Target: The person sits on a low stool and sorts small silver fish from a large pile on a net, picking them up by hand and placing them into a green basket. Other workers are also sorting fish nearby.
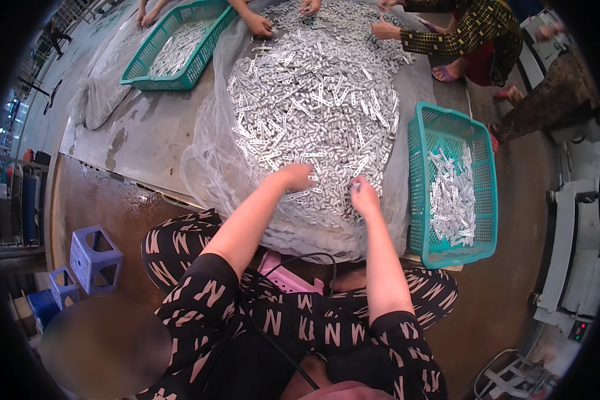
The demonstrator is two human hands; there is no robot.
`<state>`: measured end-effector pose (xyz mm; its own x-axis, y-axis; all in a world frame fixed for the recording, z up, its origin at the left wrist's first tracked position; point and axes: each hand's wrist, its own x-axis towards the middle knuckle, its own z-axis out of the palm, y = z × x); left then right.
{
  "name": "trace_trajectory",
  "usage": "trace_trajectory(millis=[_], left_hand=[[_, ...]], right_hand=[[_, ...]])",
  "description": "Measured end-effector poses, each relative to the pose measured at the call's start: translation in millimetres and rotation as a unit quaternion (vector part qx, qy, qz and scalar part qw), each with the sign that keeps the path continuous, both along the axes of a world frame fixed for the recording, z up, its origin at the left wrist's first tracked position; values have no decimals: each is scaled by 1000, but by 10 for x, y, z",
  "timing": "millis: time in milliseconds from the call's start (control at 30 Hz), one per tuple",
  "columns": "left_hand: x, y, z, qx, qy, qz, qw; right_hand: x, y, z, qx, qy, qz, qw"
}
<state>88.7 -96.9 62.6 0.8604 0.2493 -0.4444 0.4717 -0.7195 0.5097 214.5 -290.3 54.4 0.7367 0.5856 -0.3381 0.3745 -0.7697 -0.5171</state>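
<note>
A broad heap of small silvery metal pieces (327, 143) spreads in front of me, mixing short rounded cylinders with flat pale strips that have holes. At the heap's near side, my left hand (299, 177) curls its fingers down among the pieces; what they hold is hidden. My right hand (365, 197) is a short way to the right, thumb and fingertips pinched together at the pieces. Whatever lies in that pinch is too small to name. Right of the heap stands a green plastic basket (417, 227) with many flat strips lying in it.
Crumpled translucent netting (210, 157) lies under the heap on a metal-topped platform (137, 143). Another green basket (180, 85) of strips stands far left. Co-workers' hands (385, 30) reach in at the far side. Purple stools (95, 260) are at left; a pink stool (290, 275) is below me.
</note>
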Motion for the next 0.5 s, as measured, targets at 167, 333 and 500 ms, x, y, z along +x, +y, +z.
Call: trace_trajectory(millis=[167, 333, 500], left_hand=[[26, -66, 166, 108, 29, -30, 993], [-54, 285, 70, 50, -41, 58, 996], [-37, -105, -87, 126, 39, 42, 990]], right_hand=[[-308, 114, 135, -55, -23, -14, 998], [-14, -39, -19, 6, 13, -61, 998], [-156, -39, 78, -38, -21, -8, 999]])
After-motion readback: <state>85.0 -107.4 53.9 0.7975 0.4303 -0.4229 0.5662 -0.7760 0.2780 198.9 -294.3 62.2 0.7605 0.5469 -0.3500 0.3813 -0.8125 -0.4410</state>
